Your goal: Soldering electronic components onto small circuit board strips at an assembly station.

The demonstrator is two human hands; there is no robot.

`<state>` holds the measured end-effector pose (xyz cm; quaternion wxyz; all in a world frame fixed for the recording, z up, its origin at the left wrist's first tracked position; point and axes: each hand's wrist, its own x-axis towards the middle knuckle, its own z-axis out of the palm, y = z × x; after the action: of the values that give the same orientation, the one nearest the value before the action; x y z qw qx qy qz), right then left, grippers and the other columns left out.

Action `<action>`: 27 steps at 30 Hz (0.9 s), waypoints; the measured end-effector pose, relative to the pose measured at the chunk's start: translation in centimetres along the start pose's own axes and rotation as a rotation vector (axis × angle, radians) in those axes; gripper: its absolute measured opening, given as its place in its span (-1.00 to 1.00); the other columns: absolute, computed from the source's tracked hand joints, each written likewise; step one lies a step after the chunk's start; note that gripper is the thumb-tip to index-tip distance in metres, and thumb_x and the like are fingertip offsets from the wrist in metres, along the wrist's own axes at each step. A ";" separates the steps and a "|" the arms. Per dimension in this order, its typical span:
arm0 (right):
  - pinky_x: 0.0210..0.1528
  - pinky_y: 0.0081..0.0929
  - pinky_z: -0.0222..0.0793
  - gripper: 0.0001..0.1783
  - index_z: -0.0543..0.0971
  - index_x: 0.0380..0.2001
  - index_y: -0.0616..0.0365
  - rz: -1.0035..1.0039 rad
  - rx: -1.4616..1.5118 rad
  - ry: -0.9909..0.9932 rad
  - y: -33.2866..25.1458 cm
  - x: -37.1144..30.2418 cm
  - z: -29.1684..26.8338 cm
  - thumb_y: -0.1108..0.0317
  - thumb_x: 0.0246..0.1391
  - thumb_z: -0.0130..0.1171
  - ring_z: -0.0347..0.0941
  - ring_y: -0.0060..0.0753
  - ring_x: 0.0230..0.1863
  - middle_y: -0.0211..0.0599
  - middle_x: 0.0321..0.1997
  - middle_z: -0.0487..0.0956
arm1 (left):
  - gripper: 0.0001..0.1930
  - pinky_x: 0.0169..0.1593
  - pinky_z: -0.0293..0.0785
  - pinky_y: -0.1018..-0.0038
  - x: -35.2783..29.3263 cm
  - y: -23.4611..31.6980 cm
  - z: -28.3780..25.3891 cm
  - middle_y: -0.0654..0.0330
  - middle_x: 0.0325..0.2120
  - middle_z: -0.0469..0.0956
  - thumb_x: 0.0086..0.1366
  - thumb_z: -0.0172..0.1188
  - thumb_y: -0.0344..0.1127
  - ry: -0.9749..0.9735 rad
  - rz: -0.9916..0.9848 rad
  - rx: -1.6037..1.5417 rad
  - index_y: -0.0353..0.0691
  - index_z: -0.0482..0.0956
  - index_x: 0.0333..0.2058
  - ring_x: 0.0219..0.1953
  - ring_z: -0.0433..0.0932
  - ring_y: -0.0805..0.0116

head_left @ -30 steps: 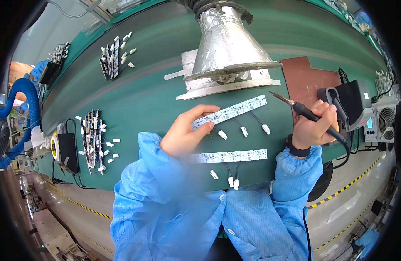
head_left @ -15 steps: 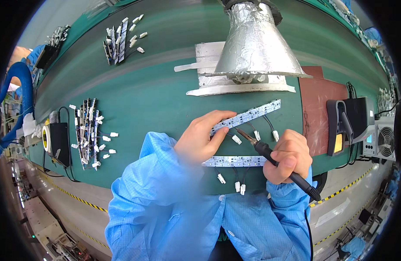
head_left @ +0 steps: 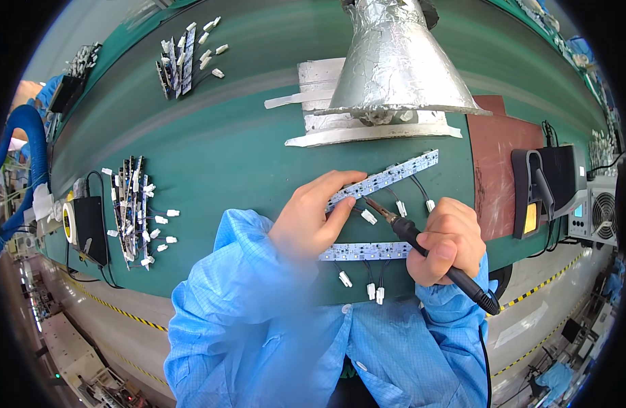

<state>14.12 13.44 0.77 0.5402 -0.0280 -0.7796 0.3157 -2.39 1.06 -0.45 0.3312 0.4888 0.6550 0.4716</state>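
Between its thumb and fingers my left hand [head_left: 313,211] pinches the left end of a narrow white circuit board strip [head_left: 394,175]. The strip slants up to the right, and short dark wires with white connectors hang from its lower edge. My right hand [head_left: 447,243] is closed around the black handle of a soldering iron [head_left: 407,228]. The iron's tip points up-left and lies at the strip's lower edge, close to my left thumb; whether it touches is too small to tell. Below, a second circuit board strip [head_left: 364,252] lies flat, its wired connectors toward me and its right end partly behind my right hand.
A foil-covered fume hood [head_left: 401,64] stands over a white block at the back. Bundles of wired strips [head_left: 131,211] lie left, with more strips [head_left: 180,64] far left. At right are a brown mat [head_left: 500,170], an iron stand [head_left: 527,194] and a soldering station [head_left: 561,177].
Both hands keep their holds almost in place. The iron's tip has shifted very slightly left and up along the held strip, and the view has moved a little.
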 end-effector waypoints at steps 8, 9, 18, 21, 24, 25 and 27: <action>-0.74 -0.45 -0.07 -0.65 0.27 -0.67 0.18 -0.041 0.028 0.012 0.1 0.2 0.4 0.40 0.22 -0.06 0.08 -0.47 -0.82 -0.37 -0.79 0.22 | -0.66 0.06 0.47 0.33 0.0 -0.3 0.0 -0.07 -0.10 0.60 0.27 0.11 -0.51 0.016 0.023 0.032 -0.38 0.52 0.03 -0.03 0.60 0.03; -0.74 -0.45 -0.07 -0.65 0.27 -0.67 0.18 -0.041 0.028 0.012 0.1 0.2 0.4 0.40 0.22 -0.06 0.08 -0.47 -0.82 -0.37 -0.79 0.22 | -0.66 0.07 0.47 0.33 0.0 -0.3 0.0 -0.07 -0.10 0.61 0.27 0.11 -0.51 0.015 0.025 0.037 -0.38 0.52 0.04 -0.02 0.60 0.04; -0.73 -0.46 -0.06 -0.62 0.26 -0.69 0.17 -0.047 0.005 0.018 0.1 0.2 0.4 0.36 0.23 -0.05 0.08 -0.45 -0.83 -0.36 -0.79 0.21 | -0.65 0.07 0.47 0.34 0.0 -0.2 0.1 -0.07 -0.09 0.61 0.28 0.12 -0.50 0.013 -0.001 0.020 -0.38 0.51 0.05 -0.02 0.61 0.08; -0.71 -0.47 -0.07 -0.58 0.28 -0.69 0.16 -0.022 0.023 0.038 0.4 0.0 -0.7 0.29 0.27 -0.09 0.08 -0.46 -0.81 -0.38 -0.80 0.20 | -0.64 0.07 0.47 0.36 -0.2 -0.4 0.1 -0.05 -0.10 0.61 0.26 0.15 -0.51 0.025 0.010 0.036 -0.37 0.50 0.05 -0.04 0.61 0.10; -0.69 -0.46 -0.10 -0.53 0.29 -0.67 0.15 0.103 -0.032 0.253 0.8 0.0 -2.4 0.23 0.35 -0.19 0.03 -0.52 -0.76 -0.34 -0.78 0.18 | -0.62 0.04 0.47 0.38 -0.1 -0.2 0.0 -0.04 -0.13 0.61 0.22 0.20 -0.53 0.020 0.009 -0.013 -0.37 0.51 0.04 -0.08 0.61 0.10; -0.68 -0.47 -0.10 -0.55 0.28 -0.66 0.16 0.119 -0.022 0.258 1.2 0.0 -3.2 0.25 0.35 -0.19 0.02 -0.52 -0.75 -0.32 -0.76 0.19 | -0.62 0.04 0.47 0.38 -0.1 -0.1 0.0 -0.04 -0.13 0.61 0.22 0.20 -0.53 0.017 0.010 -0.013 -0.37 0.51 0.04 -0.08 0.61 0.10; -0.68 -0.47 -0.12 -0.56 0.27 -0.67 0.17 0.115 -0.089 0.260 1.9 -0.2 -4.1 0.28 0.33 -0.16 0.01 -0.53 -0.76 -0.32 -0.77 0.18 | -0.60 -0.01 0.48 0.38 0.1 -0.2 -0.1 -0.03 -0.19 0.60 0.18 0.25 -0.55 0.011 0.077 0.053 -0.37 0.53 0.03 -0.14 0.61 0.11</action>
<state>17.18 16.82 0.54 0.6157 -0.1372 -0.7134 0.3052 -2.58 1.07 -0.55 0.2963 0.5196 0.6496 0.4692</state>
